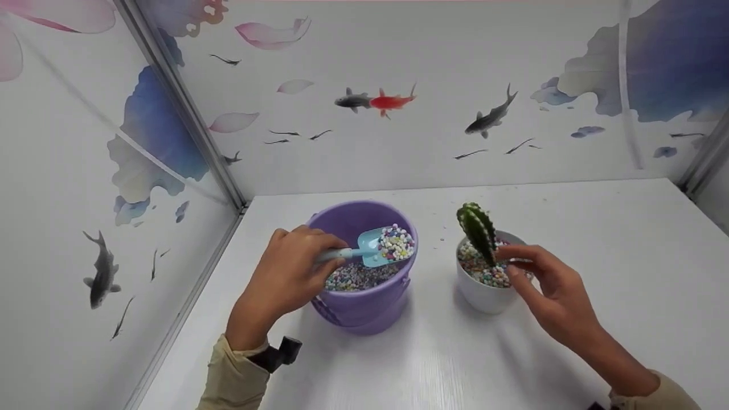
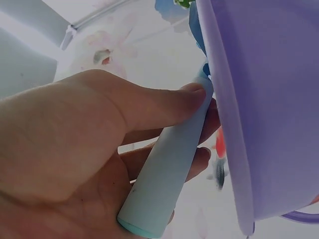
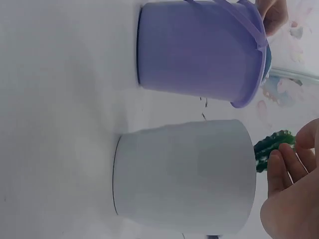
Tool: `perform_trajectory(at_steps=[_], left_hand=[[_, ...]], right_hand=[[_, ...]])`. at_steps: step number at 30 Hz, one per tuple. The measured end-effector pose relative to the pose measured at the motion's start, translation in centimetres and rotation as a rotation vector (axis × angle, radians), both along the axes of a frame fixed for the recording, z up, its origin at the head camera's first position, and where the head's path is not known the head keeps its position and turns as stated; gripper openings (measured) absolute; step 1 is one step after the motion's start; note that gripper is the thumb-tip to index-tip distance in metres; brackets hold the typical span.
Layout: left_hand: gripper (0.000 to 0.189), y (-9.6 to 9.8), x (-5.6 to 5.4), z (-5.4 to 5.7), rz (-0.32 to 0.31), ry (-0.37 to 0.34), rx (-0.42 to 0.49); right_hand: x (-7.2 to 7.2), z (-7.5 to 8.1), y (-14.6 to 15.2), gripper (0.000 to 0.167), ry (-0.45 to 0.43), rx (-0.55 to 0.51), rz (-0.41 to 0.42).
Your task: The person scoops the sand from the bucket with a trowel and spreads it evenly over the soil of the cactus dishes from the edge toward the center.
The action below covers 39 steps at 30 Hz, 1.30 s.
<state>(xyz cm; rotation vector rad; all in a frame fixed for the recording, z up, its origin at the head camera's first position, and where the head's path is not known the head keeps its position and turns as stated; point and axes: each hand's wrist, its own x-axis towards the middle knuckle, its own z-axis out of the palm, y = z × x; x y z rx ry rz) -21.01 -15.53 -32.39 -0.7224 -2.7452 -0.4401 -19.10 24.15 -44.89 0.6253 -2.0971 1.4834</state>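
Bucket (image 1: 364, 316) upright on the table (image 1: 450, 364), beads in its bottom. Your left hand (image 1: 290, 267) pinches the scoop (image 1: 371, 247) by its handle, thumb against fingers; the blade sits over the bucket's mouth, heaped with multicoloured beads (image 1: 396, 244). Pot (image 1: 484, 296) stands right of the bucket, apart from it, beads inside. Cactus (image 1: 479, 232) rises from the pot, tilted toward the bucket. Your right hand (image 1: 561, 296), beyond the cactus from the bucket, has thumb and fingers parted, loosely bent; cannot tell whether fingertips touch the cactus.
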Motion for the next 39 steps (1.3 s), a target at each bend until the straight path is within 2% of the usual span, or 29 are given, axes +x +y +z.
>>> perform_trajectory(at_steps=[4,8,19,23,28,33,39], left_hand=[[0.018,0.5,0.2,0.1,-0.033,0.016,0.009],[0.018,1.1,0.3,0.2,-0.067,0.026,0.008],[0.020,3.0,0.1,-0.1,-0.144,0.014,0.018],[0.020,3.9,0.0,-0.1,-0.158,0.005,0.020],[0.019,5.2,-0.1,-0.1,-0.164,-0.049,0.015],[0.020,6.3,-0.2,-0.1,-0.169,-0.074,-0.014],[0.022,7.3,-0.2,-0.3,-0.187,-0.067,-0.027]], right_hand=[[-0.7,-0.2,1.1,0.039,-0.006,0.056,-0.075],[-1.4,-0.6,2.0,0.050,0.002,0.115,-0.102],[-2.2,-2.0,3.8,0.080,-0.187,0.206,-0.090],[-2.5,-2.4,4.2,0.095,-0.286,0.223,-0.059],[-2.9,-3.1,4.6,0.117,-0.387,0.243,0.014],[-3.1,-3.6,4.8,0.129,-0.426,0.254,0.043],[-3.0,-3.7,4.8,0.131,-0.444,0.263,0.049]])
